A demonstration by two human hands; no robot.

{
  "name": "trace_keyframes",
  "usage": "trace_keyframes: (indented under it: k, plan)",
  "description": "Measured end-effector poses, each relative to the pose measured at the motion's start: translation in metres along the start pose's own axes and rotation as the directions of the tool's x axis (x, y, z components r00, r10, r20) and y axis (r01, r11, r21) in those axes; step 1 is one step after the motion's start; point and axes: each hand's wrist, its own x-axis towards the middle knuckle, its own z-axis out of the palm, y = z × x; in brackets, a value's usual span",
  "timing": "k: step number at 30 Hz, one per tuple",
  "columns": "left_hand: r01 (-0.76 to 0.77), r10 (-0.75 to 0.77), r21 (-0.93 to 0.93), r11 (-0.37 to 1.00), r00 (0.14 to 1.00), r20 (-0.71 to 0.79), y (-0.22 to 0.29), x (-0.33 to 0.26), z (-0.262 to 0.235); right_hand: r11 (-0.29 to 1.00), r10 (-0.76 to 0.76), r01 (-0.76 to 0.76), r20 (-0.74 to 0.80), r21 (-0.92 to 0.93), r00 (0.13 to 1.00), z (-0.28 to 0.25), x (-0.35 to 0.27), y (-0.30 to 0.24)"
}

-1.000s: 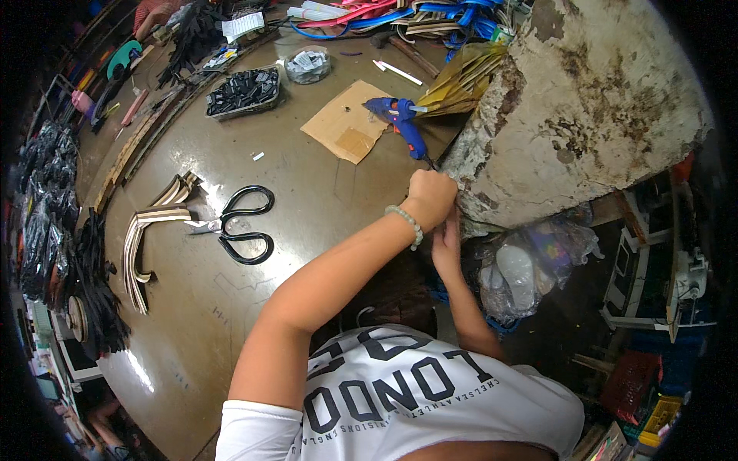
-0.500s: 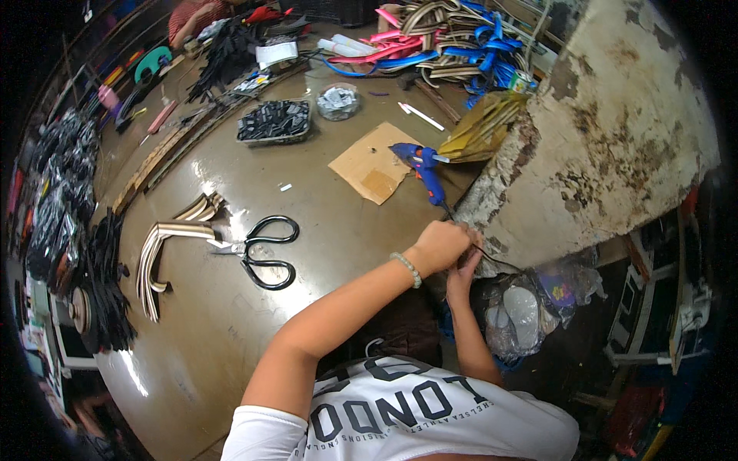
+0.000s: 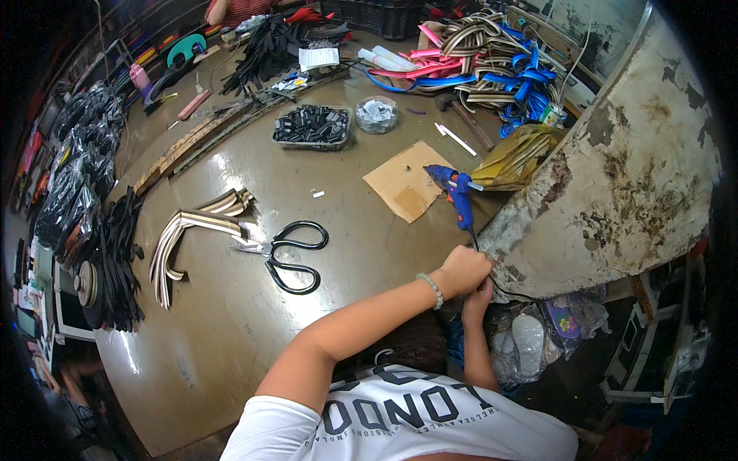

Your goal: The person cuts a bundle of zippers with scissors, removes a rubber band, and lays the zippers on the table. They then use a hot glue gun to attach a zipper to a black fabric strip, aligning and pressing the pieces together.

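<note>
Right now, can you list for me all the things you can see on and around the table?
scissors: one, black handles, table middle
glue gun: one, blue, standing near the hands
cardboard piece: one, brown, beside the glue gun
striped straps: a small bundle, beige and dark, left of the scissors
tray of small parts: one, black pieces, far middle
round tub: one, clear, right of the tray
strap pile: many, blue, pink, striped, far right
table: one, brown, glossy
left hand: closed, at the table edge
right hand: partly hidden under the left
</note>
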Motion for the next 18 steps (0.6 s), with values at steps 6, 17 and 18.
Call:
trace_keyframes:
  k: [6,17,18]
  plan:
    - [0.096,-0.125,-0.161,0.982,0.976,-0.18,-0.001,0.0,-0.005,0.743,-0.104,0.193,0.174,-0.641,0.979,-0.01,-0.021,-0.028]
    - [0.036,0.018,-0.712,0.701,0.998,0.067,0.006,-0.008,-0.016,0.41,0.057,0.332,0.387,-0.849,0.92,-0.007,-0.007,-0.203]
    - [-0.031,0.037,-0.715,0.699,0.999,-0.007,0.006,-0.009,-0.017,0.451,-0.024,0.355,0.386,-0.819,0.922,-0.005,0.0,-0.202]
